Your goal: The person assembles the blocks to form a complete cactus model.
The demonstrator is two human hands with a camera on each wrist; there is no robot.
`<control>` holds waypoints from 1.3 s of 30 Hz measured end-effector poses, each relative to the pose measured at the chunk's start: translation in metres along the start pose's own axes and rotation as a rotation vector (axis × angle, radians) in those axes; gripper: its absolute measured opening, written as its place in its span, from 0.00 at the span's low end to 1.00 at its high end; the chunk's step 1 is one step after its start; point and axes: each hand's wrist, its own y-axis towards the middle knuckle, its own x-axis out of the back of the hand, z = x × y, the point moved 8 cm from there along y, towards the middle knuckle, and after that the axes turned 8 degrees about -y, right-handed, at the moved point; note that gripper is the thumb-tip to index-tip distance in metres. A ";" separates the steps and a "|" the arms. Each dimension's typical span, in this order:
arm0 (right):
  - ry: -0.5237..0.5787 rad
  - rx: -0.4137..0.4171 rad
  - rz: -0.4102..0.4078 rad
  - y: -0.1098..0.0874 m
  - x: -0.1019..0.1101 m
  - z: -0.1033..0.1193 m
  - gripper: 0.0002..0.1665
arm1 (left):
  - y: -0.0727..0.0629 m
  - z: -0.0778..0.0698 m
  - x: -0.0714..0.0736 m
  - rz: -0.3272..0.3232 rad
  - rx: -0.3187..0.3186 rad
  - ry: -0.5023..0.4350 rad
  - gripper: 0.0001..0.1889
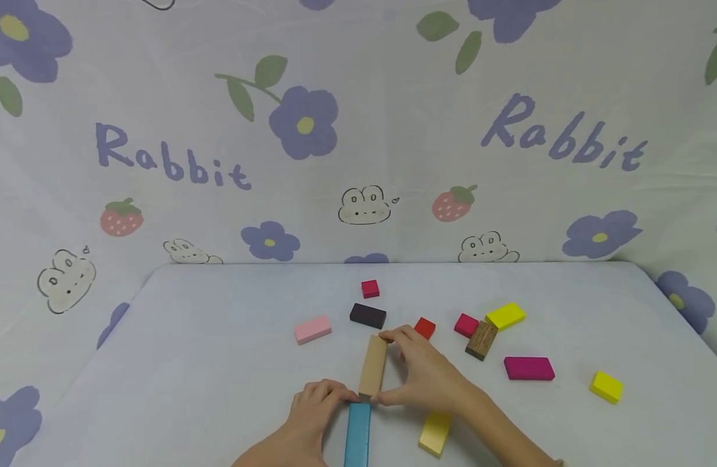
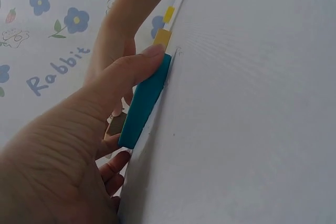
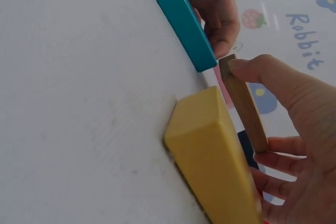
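A long teal-blue block lies near the front edge of the head view. My left hand grips it lengthwise, the thumb on its near end and a fingertip at its far end, as the left wrist view shows. Just beyond it is a tan wooden block, almost in line and leaning slightly right. My right hand pinches this one by its ends, thumb at the near end and fingers at the far end. In the right wrist view the tan block has one end close to the corner of the teal block.
A yellow block lies under the right wrist. Farther back are pink, black and small red blocks. To the right lie a brown block, a magenta block and more yellow ones. A printed cloth wall stands behind.
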 end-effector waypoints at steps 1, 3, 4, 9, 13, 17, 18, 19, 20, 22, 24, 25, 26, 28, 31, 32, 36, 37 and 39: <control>0.006 -0.004 0.003 0.000 -0.001 -0.001 0.51 | 0.000 0.000 -0.001 -0.001 0.001 0.004 0.47; 0.018 -0.005 0.007 0.000 -0.004 -0.003 0.51 | -0.001 0.000 -0.001 -0.005 0.000 0.013 0.47; 0.022 -0.002 0.008 0.000 -0.005 -0.003 0.51 | -0.001 0.000 -0.001 -0.006 0.000 0.016 0.47; 0.022 0.021 -0.001 0.001 -0.009 -0.005 0.51 | -0.003 0.001 -0.001 0.003 0.022 -0.025 0.47; 0.006 0.026 -0.003 0.001 -0.012 -0.006 0.52 | -0.003 0.003 0.000 0.008 0.048 -0.080 0.46; -0.007 0.025 0.005 0.001 -0.015 -0.007 0.53 | -0.004 0.002 0.002 -0.003 0.034 -0.090 0.46; -0.011 0.029 0.008 0.001 -0.015 -0.007 0.53 | -0.004 0.001 0.002 -0.005 0.025 -0.089 0.46; -0.014 0.034 0.011 0.001 -0.016 -0.007 0.53 | -0.004 0.001 0.002 -0.005 0.020 -0.090 0.46; -0.014 0.039 0.016 0.001 -0.016 -0.007 0.53 | -0.004 0.001 0.002 -0.001 0.018 -0.097 0.46; -0.003 0.052 0.029 0.000 -0.016 -0.007 0.53 | -0.004 0.002 0.002 0.014 0.031 -0.122 0.46; 0.019 0.051 0.049 -0.001 -0.015 -0.009 0.53 | -0.004 0.003 0.001 0.038 0.069 -0.162 0.45; 0.032 0.047 0.059 -0.001 -0.015 -0.010 0.53 | -0.005 0.004 0.000 0.053 0.100 -0.189 0.45; 0.046 0.040 0.068 -0.001 -0.015 -0.012 0.53 | -0.005 0.005 -0.001 0.067 0.137 -0.216 0.45; 0.066 0.028 0.079 -0.001 -0.016 -0.015 0.52 | -0.007 0.007 -0.002 0.088 0.202 -0.256 0.45; 0.073 0.018 0.075 -0.001 -0.017 -0.018 0.51 | -0.009 0.010 -0.003 0.102 0.243 -0.278 0.45; 0.074 0.019 0.071 -0.001 -0.018 -0.018 0.50 | -0.009 0.010 -0.003 0.103 0.246 -0.279 0.45; 0.079 0.017 0.053 -0.001 -0.019 -0.017 0.50 | -0.009 0.010 -0.003 0.101 0.213 -0.260 0.44; 0.079 0.018 0.050 -0.002 -0.019 -0.017 0.50 | -0.008 0.009 -0.003 0.100 0.209 -0.251 0.44; 0.071 0.021 0.042 -0.002 -0.020 -0.016 0.50 | -0.008 0.009 -0.004 0.098 0.203 -0.236 0.44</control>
